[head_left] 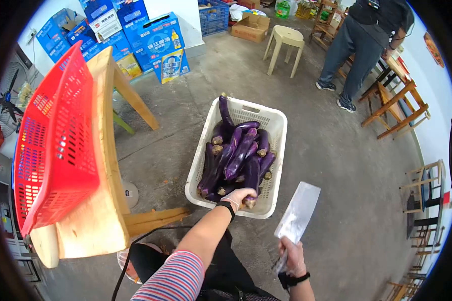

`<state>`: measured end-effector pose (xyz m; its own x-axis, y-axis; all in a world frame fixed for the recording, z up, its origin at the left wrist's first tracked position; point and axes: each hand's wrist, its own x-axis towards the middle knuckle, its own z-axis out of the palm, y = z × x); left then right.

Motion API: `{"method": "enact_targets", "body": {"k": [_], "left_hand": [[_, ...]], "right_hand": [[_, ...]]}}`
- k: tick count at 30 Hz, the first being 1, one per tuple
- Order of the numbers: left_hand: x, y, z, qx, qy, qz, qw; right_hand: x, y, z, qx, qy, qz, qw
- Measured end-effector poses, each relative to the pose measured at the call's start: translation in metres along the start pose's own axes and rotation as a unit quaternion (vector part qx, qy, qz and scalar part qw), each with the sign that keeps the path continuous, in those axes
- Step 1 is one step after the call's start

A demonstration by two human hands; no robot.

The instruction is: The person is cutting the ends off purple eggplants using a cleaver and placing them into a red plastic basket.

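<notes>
A white plastic basket [281,150] stands on the floor in front of me, heaped with several long purple eggplants [240,155]. At its near edge my left hand [240,196], in a thin clear glove, is closed around the stem end of one eggplant [251,175], which still lies among the others. To the right of the basket, my right hand [292,256] grips the handle of a cleaver [299,210]. The wide metal blade points away from me, apart from the basket. My right fingers cover most of the handle.
A red perforated basket [60,145] sits on a wooden bench [98,210] at my left. Blue cartons [158,42] are stacked against the wall. A cream stool [285,42] and a standing person [359,55] are farther off, with wooden chairs [399,108] at the right.
</notes>
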<state>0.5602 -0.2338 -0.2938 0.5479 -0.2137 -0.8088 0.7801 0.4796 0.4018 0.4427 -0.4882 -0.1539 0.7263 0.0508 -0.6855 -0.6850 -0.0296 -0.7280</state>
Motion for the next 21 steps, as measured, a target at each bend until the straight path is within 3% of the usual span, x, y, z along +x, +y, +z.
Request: {"method": "enact_targets", "body": {"k": [2, 3, 6, 7, 8, 9, 10, 11, 12, 14, 16, 18, 21], "left_hand": [[-0.058, 0.024, 0.019, -0.103, 0.062, -0.003, 0.993], [-0.058, 0.018, 0.002, -0.117, -0.007, -0.005, 0.993], [-0.167, -0.001, 0.0, -0.084, -0.07, 0.047, 0.993], [-0.179, -0.026, -0.026, -0.082, -0.128, 0.088, 0.984], [-0.24, -0.027, -0.011, -0.07, -0.065, 0.103, 0.99], [-0.267, -0.044, -0.029, -0.051, -0.108, 0.099, 0.988], [-0.316, -0.061, -0.016, 0.1, -0.006, 0.219, 0.971], [-0.341, -0.065, -0.017, -0.015, -0.018, 0.129, 0.991], [-0.357, -0.085, -0.029, -0.045, -0.029, 0.119, 0.991], [-0.4, -0.111, -0.035, -0.042, -0.008, 0.108, 0.993], [-0.421, -0.138, -0.025, -0.104, 0.041, 0.158, 0.981], [-0.431, -0.165, -0.04, -0.171, 0.013, 0.138, 0.976], [-0.439, -0.174, -0.031, -0.248, 0.035, 0.179, 0.952]], "right_hand": [[0.023, 0.002, 0.005, -0.002, -0.012, -0.061, 0.998], [0.049, 0.016, 0.004, 0.029, -0.014, -0.076, 0.997], [0.128, 0.057, 0.017, 0.076, 0.019, -0.095, 0.992], [0.149, 0.065, 0.023, 0.075, 0.013, -0.096, 0.992], [0.167, 0.072, 0.029, 0.083, 0.03, -0.096, 0.991], [0.178, 0.081, 0.037, 0.09, 0.044, -0.094, 0.991], [0.185, 0.087, 0.041, 0.087, 0.034, -0.093, 0.991], [0.192, 0.09, 0.042, 0.075, 0.048, -0.05, 0.995], [0.203, 0.095, 0.043, 0.062, 0.062, -0.008, 0.996], [0.24, 0.129, 0.029, 0.007, 0.032, -0.043, 0.999], [0.287, 0.172, 0.012, -0.026, 0.059, -0.102, 0.993], [0.258, 0.154, 0.012, 0.063, 0.041, -0.092, 0.993], [0.241, 0.129, 0.01, 0.026, 0.011, -0.042, 0.999]]}}
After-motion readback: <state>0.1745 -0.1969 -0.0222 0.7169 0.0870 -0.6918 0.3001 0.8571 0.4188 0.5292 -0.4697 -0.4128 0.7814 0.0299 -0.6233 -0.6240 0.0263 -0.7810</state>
